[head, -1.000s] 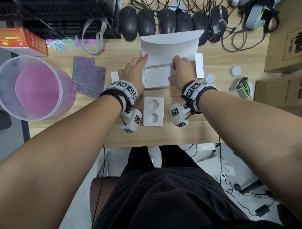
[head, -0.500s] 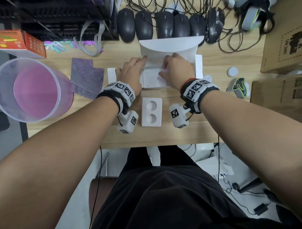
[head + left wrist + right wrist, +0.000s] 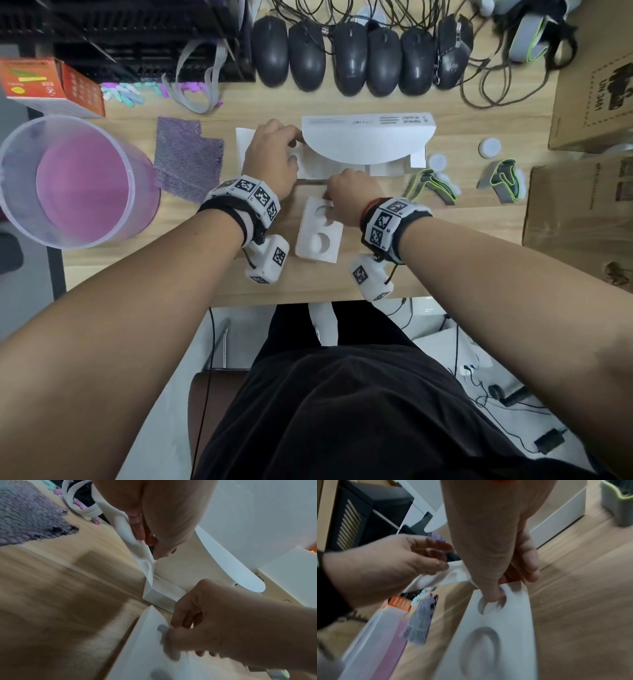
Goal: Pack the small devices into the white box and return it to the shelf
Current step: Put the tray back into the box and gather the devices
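Foam tray coming up, white box waiting right behind it

Right hand (image 3: 349, 195) pinches the far end of the white foam tray (image 3: 318, 236), thumb hooked in one round hole. Its long axis runs from the near table edge toward the open white box (image 3: 368, 144) mid-table, just beyond. Left hand (image 3: 272, 157), fingers loosely curled, rests on the box's left flap. Box print too small to read; the cardboard carton (image 3: 596, 85) says "UN 3481".
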